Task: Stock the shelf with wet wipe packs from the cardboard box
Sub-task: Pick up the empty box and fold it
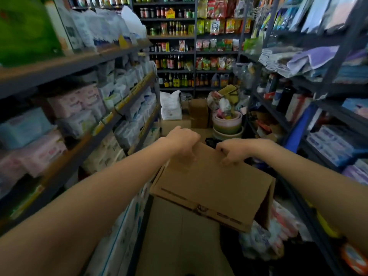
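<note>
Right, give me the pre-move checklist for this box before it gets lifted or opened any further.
1. Left hand grips the far edge of the cardboard box: ok.
2. Right hand grips the same edge: ok.
3. Box sitting level: not ok, it is tilted.
4. Wet wipe packs visible inside the box: cannot tell, the cardboard panel hides the inside.
5. Free slot on the left shelves: cannot tell, the rows look full and blurred.
6. Aisle ahead passable: not ok, stacked basins and other boxes stand on the floor.
</note>
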Available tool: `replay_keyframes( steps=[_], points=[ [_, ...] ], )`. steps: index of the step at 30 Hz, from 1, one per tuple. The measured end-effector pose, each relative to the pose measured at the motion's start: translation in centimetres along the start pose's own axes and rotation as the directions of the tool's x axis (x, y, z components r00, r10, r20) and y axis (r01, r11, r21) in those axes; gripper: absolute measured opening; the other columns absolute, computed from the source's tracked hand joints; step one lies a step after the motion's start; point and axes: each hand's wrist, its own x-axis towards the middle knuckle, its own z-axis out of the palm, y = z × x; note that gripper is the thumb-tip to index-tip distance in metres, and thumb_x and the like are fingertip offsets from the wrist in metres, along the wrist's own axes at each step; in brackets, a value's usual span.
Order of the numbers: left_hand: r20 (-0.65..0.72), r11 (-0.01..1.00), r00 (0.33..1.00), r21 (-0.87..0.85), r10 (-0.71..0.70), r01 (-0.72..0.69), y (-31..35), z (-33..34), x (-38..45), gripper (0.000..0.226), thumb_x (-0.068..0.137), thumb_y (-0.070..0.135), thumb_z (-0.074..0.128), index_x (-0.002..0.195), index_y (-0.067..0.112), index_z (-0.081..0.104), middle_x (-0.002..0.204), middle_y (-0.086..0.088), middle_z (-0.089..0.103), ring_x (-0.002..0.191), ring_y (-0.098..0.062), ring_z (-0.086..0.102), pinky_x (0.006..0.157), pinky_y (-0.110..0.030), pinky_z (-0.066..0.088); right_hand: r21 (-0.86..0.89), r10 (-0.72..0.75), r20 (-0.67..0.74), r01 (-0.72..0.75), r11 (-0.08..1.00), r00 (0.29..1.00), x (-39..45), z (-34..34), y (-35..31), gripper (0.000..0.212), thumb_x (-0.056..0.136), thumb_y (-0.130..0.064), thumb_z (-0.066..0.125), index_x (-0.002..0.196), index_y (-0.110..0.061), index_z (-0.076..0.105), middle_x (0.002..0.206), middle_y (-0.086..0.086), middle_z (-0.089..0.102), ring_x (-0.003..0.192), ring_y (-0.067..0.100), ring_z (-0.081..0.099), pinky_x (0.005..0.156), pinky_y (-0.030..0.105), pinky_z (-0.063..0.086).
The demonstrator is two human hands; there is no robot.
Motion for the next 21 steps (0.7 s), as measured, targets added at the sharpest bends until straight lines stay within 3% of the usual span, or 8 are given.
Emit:
replay_keyframes(
  steps=[8,15,21],
  points=[
    [-0.027,0.998,0.999,0.056,-0.016,0.017,-16.0,-1.4,20.2,0.041,0.084,0.043,0.062,0.112,0.016,0.051,0.117,-0.005,0.058,0.109,-0.024,0.054,0.096,-0.035,0.036,0.096,0.021,0.006,-0.022,0.995,1.0,21.7,-13.9,5.5,0.05,0.093,-0.016,0.052,0.14,-0.015,0.034,0.134,0.006,0.045,0.101,0.022,0.062,0.077,0.03,0.056],
    [-0.04,0.991,0.999,0.133,-0.01,0.016,-29.8,-0.6,39.9,0.041,0.083,0.038,0.064,0.117,0.018,0.051,0.121,-0.004,0.056,0.115,-0.024,0.05,0.1,-0.035,0.034,-0.006,-0.036,-0.108,0.036,0.999,0.994,41.9,-24.2,10.3,0.045,0.09,-0.022,0.057,0.131,-0.015,0.042,0.126,0.003,0.05,0.092,0.018,0.061,0.066,0.026,0.053],
    [-0.038,0.974,0.996,0.217,0.078,-0.068,-40.4,0.9,58.7,0.044,0.082,0.035,0.066,0.12,0.018,0.051,0.124,-0.004,0.054,0.117,-0.025,0.049,0.098,-0.036,0.038,-0.032,-0.03,-0.135,0.025,0.999,0.99,59.9,-32.4,15.8,0.015,0.088,-0.018,0.057,0.088,-0.027,0.045,0.094,-0.006,0.049,0.08,0.013,0.051,0.054,0.018,0.037]
  ],
)
